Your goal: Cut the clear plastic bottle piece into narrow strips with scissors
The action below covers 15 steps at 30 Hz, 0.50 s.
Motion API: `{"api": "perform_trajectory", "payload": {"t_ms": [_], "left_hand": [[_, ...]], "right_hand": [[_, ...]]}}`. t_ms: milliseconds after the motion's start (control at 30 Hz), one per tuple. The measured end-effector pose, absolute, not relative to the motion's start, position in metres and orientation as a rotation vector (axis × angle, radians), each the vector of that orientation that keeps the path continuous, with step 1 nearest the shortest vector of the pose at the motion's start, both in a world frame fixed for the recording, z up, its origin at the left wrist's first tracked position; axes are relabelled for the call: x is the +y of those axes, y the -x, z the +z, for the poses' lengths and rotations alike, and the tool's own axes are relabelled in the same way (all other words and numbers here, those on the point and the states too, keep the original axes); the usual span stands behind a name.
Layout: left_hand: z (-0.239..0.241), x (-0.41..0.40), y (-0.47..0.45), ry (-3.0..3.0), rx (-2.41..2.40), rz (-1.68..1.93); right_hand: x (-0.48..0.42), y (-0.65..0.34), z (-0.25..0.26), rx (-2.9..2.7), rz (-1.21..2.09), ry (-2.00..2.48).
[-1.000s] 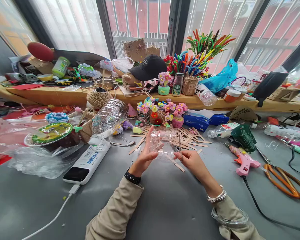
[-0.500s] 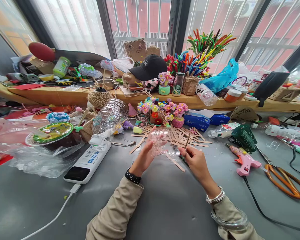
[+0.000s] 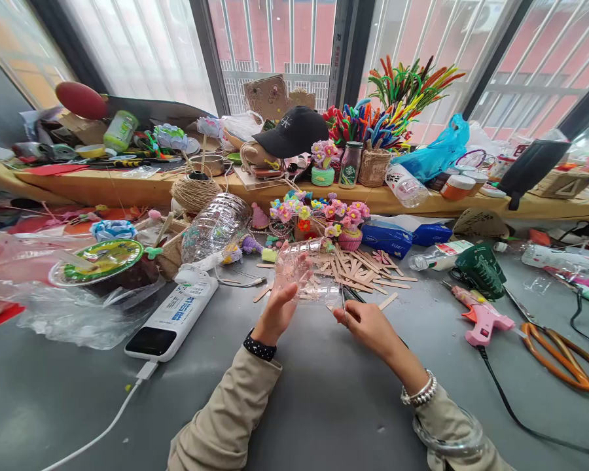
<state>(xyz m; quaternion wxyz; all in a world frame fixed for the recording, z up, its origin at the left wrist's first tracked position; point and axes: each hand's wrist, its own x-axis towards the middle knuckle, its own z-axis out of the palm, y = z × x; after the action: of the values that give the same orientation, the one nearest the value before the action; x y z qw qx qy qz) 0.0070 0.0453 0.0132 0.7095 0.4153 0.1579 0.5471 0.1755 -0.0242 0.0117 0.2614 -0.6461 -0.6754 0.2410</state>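
My left hand (image 3: 279, 309) is closed around a clear cut plastic bottle piece (image 3: 308, 267) and holds it up just above the grey table (image 3: 324, 405). My right hand (image 3: 367, 325) is closed in a pinch on a thin dark tool (image 3: 344, 298), too slim to name for sure. The tool's tip points up at the lower right edge of the clear piece. Both sleeves are beige. There is a beaded band on my left wrist and a silver bracelet on my right.
Several wooden craft sticks (image 3: 366, 267) lie just behind the hands. To the right are a pink glue gun (image 3: 478, 318) with its cable and orange scissors (image 3: 562, 358). A white power bank (image 3: 173, 320), a large clear bottle (image 3: 216, 226) and plastic bags lie left. A cluttered wooden ledge (image 3: 127, 186) runs behind.
My left hand has raised and turned the clear piece a little to the left. My right hand has come down and left, bringing the thin tool to the piece's lower edge.
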Motion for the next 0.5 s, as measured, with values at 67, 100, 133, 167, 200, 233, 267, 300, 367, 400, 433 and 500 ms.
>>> {"api": "perform_trajectory", "payload": {"t_ms": [67,100,133,167,200,233,267,300,367,400,433,500], "left_hand": [[0.0153,0.0446,-0.007,-0.913,0.328,1.21],[0.0163,0.0443,-0.007,-0.908,0.312,1.208],[0.0173,0.0441,-0.007,-0.902,0.295,1.207],[0.0183,0.0439,-0.0069,-0.898,0.28,1.204],[0.0191,0.0438,-0.0068,-0.896,0.268,1.202],[0.0199,0.0437,-0.0067,-0.896,0.262,1.2],[0.0205,0.0435,-0.0066,-0.898,0.26,1.197],[0.0209,0.0432,-0.0066,-0.9,0.262,1.195],[0.0214,0.0425,-0.0065,-0.906,0.268,1.189],[0.0214,0.0422,-0.0065,-0.908,0.269,1.187],[0.0211,0.042,-0.0064,-0.909,0.268,1.185],[0.02,0.0421,-0.0065,-0.908,0.262,1.182]], "right_hand": [[-0.0237,-0.1756,0.0108,-1.848,0.661,1.75],[-0.0235,-0.1756,0.0106,-1.856,0.666,1.742],[-0.0234,-0.1756,0.0106,-1.864,0.672,1.734],[-0.0234,-0.1754,0.0107,-1.873,0.677,1.725],[-0.0234,-0.1752,0.0109,-1.881,0.679,1.722],[-0.0234,-0.1748,0.0112,-1.887,0.677,1.727],[-0.0234,-0.1744,0.0114,-1.889,0.67,1.738],[-0.0234,-0.174,0.0115,-1.885,0.658,1.755],[-0.0232,-0.1733,0.011,-1.861,0.624,1.796],[-0.0231,-0.173,0.0104,-1.845,0.606,1.813],[-0.0229,-0.1729,0.0096,-1.828,0.591,1.827],[-0.0227,-0.1728,0.0077,-1.791,0.555,1.847]]}}
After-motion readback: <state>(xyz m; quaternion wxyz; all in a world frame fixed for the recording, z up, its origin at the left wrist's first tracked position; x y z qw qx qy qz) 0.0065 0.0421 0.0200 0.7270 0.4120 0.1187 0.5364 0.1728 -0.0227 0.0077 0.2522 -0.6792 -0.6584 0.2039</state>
